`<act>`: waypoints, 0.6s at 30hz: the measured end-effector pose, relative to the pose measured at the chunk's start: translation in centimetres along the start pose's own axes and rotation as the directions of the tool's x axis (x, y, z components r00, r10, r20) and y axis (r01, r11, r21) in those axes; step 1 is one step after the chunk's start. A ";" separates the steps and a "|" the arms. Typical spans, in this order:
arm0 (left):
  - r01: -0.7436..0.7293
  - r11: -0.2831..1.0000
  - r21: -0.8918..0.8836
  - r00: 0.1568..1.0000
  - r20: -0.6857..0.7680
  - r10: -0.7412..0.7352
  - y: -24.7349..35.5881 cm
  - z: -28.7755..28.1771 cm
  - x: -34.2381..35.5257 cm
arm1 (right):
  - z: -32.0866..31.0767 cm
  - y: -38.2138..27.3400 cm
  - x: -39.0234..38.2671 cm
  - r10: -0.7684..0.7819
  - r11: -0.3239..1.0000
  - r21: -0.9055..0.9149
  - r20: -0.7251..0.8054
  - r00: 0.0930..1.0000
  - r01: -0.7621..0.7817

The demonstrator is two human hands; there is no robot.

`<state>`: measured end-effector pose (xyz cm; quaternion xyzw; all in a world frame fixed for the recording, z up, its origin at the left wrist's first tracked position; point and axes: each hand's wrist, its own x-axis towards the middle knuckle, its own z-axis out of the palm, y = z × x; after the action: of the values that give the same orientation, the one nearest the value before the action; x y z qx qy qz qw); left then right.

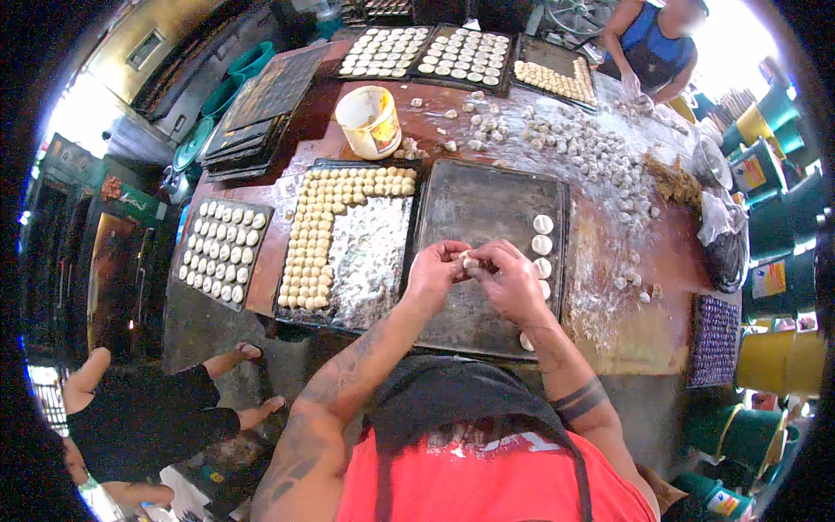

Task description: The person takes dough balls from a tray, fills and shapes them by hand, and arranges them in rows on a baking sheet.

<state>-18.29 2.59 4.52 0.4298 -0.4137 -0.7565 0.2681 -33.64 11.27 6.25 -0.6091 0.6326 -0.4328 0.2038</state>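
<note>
Both of my hands, my left hand (439, 274) and my right hand (509, 274), hold a small piece of pale dough (468, 260) between pinched fingers, over a dark metal tray (470, 200). White flattened dough rounds (542, 223) form a column along that tray's right side, partly hidden by my right hand and arm. Just left of it, another tray (370, 248) has a pale floured surface, with rows of yellowish dough balls (309, 235) along its far and left parts.
A white bucket (368, 130), stacked trays (257, 100) and filled trays (220, 254) surround the work. Floured dough pieces (600, 161) are scattered rightward. A co-worker (648, 61) works at the table's far right; another person (148, 409) is at lower left. Tubs (770, 287) line the right.
</note>
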 end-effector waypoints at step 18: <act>-0.186 0.965 0.183 0.982 0.050 0.179 3.2 4.5 -2.1 | -0.8 -1.2 -0.8 0.526 0.455 0.837 0.025 0.850 -0.305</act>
<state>-21.04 4.28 9.47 0.4006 -0.5251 -0.6934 0.2882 -33.40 12.45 7.44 -0.2131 0.5090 -0.6795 0.4835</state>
